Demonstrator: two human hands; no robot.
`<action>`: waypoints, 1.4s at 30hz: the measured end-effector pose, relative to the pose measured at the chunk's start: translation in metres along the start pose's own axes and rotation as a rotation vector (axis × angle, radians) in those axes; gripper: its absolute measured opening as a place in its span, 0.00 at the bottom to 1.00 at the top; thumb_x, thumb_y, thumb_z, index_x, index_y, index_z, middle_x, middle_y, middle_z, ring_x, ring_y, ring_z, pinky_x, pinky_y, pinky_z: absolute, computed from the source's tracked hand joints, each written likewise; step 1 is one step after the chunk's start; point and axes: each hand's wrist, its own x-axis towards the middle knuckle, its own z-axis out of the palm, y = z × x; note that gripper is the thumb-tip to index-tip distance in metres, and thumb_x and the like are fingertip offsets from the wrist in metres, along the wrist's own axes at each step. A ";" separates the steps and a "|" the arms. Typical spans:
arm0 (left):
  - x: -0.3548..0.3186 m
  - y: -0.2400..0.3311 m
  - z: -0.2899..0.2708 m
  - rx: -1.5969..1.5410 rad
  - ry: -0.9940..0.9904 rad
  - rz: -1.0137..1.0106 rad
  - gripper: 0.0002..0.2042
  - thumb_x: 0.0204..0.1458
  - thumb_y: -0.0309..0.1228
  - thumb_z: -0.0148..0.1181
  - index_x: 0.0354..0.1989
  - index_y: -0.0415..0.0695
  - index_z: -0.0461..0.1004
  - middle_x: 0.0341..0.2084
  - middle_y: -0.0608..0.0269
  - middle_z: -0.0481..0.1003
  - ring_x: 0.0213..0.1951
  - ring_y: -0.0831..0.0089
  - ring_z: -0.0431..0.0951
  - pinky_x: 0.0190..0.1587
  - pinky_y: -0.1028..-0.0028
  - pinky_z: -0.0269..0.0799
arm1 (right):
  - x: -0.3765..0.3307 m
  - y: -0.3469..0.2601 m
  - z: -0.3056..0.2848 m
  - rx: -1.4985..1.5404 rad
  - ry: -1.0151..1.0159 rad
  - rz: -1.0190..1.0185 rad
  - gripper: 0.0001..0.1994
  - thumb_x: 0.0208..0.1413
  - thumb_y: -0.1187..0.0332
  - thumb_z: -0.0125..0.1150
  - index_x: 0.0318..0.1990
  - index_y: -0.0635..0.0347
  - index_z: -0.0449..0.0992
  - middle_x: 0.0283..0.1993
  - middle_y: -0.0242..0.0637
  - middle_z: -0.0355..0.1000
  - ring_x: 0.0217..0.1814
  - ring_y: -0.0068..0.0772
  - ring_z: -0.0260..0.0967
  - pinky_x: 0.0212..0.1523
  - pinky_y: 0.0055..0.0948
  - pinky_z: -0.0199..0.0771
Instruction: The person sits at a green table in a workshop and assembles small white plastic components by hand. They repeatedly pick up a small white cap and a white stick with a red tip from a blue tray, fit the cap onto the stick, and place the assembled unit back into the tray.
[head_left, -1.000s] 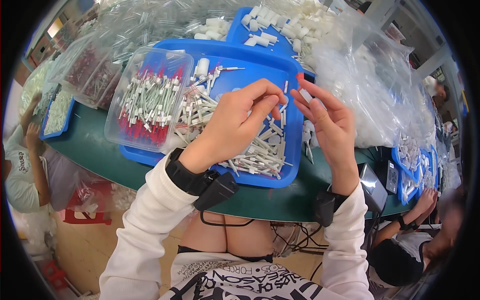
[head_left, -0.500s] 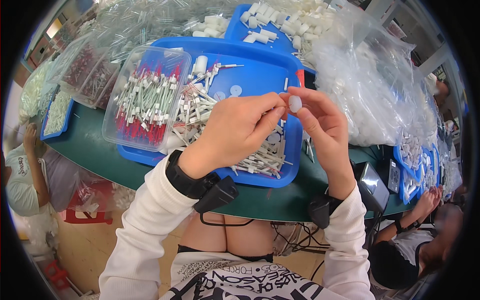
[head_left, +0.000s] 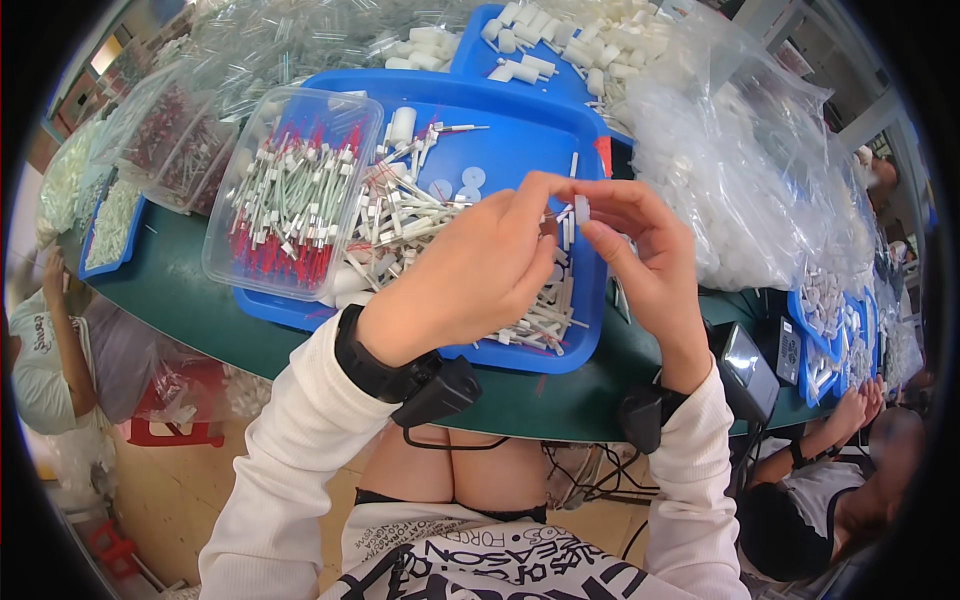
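Just right of the frame's centre we see our right hand (head_left: 640,250) pinching a small white cap (head_left: 581,209) between thumb and forefinger, the other fingers curled loosely. Our left hand (head_left: 470,275) has its fingertips pressed together right against that cap; whatever thin part they grip is hidden behind them, so we cannot tell what it is. Half a second ago the cap stood a little lower and faced us as a round disc; now it is turned edge-on and the two hands have closed together. Below them lies the blue tray (head_left: 520,130) with its heap of loose white sticks (head_left: 400,220). At its left end rests a clear plastic box (head_left: 290,190) of red-tipped sticks. The bags of white parts (head_left: 730,170) at upper right blur together.
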 end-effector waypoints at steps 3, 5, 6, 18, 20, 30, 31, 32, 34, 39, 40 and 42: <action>0.001 0.000 0.004 -0.081 0.072 0.005 0.21 0.55 0.18 0.46 0.59 0.42 0.58 0.30 0.48 0.77 0.31 0.50 0.78 0.32 0.68 0.72 | 0.000 0.002 -0.001 -0.018 -0.024 -0.009 0.12 0.53 0.76 0.61 0.46 0.65 0.75 0.46 0.36 0.75 0.49 0.27 0.72 0.53 0.30 0.70; 0.000 0.000 0.003 -0.114 0.077 -0.071 0.20 0.54 0.18 0.47 0.57 0.41 0.62 0.30 0.48 0.78 0.32 0.51 0.79 0.32 0.68 0.73 | 0.000 0.002 -0.002 -0.005 -0.036 0.007 0.12 0.53 0.76 0.62 0.46 0.64 0.75 0.46 0.36 0.75 0.48 0.27 0.72 0.53 0.30 0.70; -0.001 0.000 0.001 -0.124 0.071 -0.127 0.18 0.54 0.18 0.48 0.55 0.40 0.65 0.30 0.48 0.78 0.32 0.52 0.79 0.32 0.68 0.73 | -0.001 0.003 -0.002 0.025 -0.035 0.031 0.12 0.53 0.76 0.62 0.46 0.65 0.75 0.46 0.35 0.75 0.49 0.27 0.72 0.53 0.29 0.70; 0.001 -0.004 -0.002 0.020 0.125 -0.016 0.05 0.52 0.19 0.55 0.35 0.38 0.75 0.25 0.54 0.78 0.27 0.63 0.80 0.30 0.71 0.74 | 0.000 0.003 0.001 0.186 0.004 0.150 0.13 0.52 0.79 0.62 0.46 0.67 0.76 0.43 0.39 0.76 0.47 0.27 0.74 0.50 0.25 0.72; 0.000 -0.003 -0.001 0.081 0.142 0.029 0.06 0.50 0.18 0.55 0.36 0.38 0.75 0.26 0.54 0.78 0.28 0.61 0.80 0.31 0.70 0.74 | -0.001 0.003 0.002 0.181 0.002 0.161 0.12 0.52 0.79 0.63 0.46 0.67 0.76 0.43 0.39 0.77 0.46 0.26 0.74 0.49 0.25 0.73; -0.001 -0.001 -0.003 0.258 0.095 0.092 0.09 0.47 0.15 0.55 0.37 0.39 0.74 0.27 0.53 0.77 0.29 0.57 0.78 0.31 0.67 0.73 | -0.001 0.008 0.000 0.122 -0.012 0.138 0.12 0.51 0.78 0.64 0.44 0.67 0.77 0.41 0.38 0.77 0.45 0.26 0.74 0.48 0.24 0.72; -0.001 -0.001 -0.002 0.231 0.093 0.082 0.09 0.47 0.15 0.55 0.37 0.39 0.74 0.27 0.53 0.77 0.30 0.57 0.78 0.32 0.67 0.73 | -0.001 0.008 -0.001 0.111 -0.013 0.136 0.12 0.51 0.78 0.64 0.44 0.67 0.77 0.41 0.38 0.77 0.45 0.25 0.74 0.48 0.25 0.72; -0.001 -0.001 -0.001 0.204 0.092 0.072 0.09 0.48 0.16 0.55 0.38 0.39 0.74 0.28 0.53 0.78 0.31 0.57 0.78 0.33 0.66 0.73 | 0.000 0.008 -0.001 0.089 -0.011 0.124 0.12 0.51 0.78 0.64 0.44 0.67 0.77 0.41 0.38 0.77 0.45 0.25 0.74 0.48 0.25 0.72; 0.000 -0.001 -0.002 0.158 0.078 0.056 0.09 0.50 0.18 0.55 0.40 0.38 0.74 0.30 0.53 0.78 0.33 0.56 0.78 0.35 0.65 0.73 | 0.000 0.005 -0.003 0.047 -0.007 0.098 0.12 0.51 0.77 0.64 0.44 0.67 0.77 0.40 0.38 0.77 0.44 0.25 0.74 0.48 0.25 0.72; 0.010 -0.017 -0.029 0.311 0.223 -0.005 0.11 0.54 0.24 0.54 0.45 0.37 0.74 0.37 0.50 0.76 0.39 0.54 0.76 0.42 0.65 0.71 | -0.003 -0.017 -0.062 0.057 -0.032 0.143 0.09 0.51 0.77 0.61 0.41 0.65 0.77 0.39 0.34 0.77 0.44 0.24 0.74 0.49 0.25 0.70; 0.010 -0.021 -0.037 0.412 0.206 -0.099 0.11 0.55 0.24 0.53 0.46 0.38 0.74 0.42 0.49 0.75 0.44 0.54 0.74 0.48 0.63 0.69 | -0.004 -0.015 -0.070 0.030 -0.063 0.122 0.10 0.49 0.77 0.60 0.40 0.65 0.78 0.37 0.31 0.76 0.35 0.17 0.71 0.39 0.19 0.69; 0.002 -0.038 -0.036 0.659 0.191 -0.087 0.12 0.50 0.24 0.53 0.43 0.36 0.73 0.43 0.47 0.74 0.47 0.53 0.72 0.51 0.61 0.66 | -0.002 -0.020 -0.080 -0.104 -0.162 0.242 0.10 0.47 0.75 0.60 0.39 0.64 0.78 0.36 0.30 0.76 0.29 0.13 0.66 0.32 0.16 0.64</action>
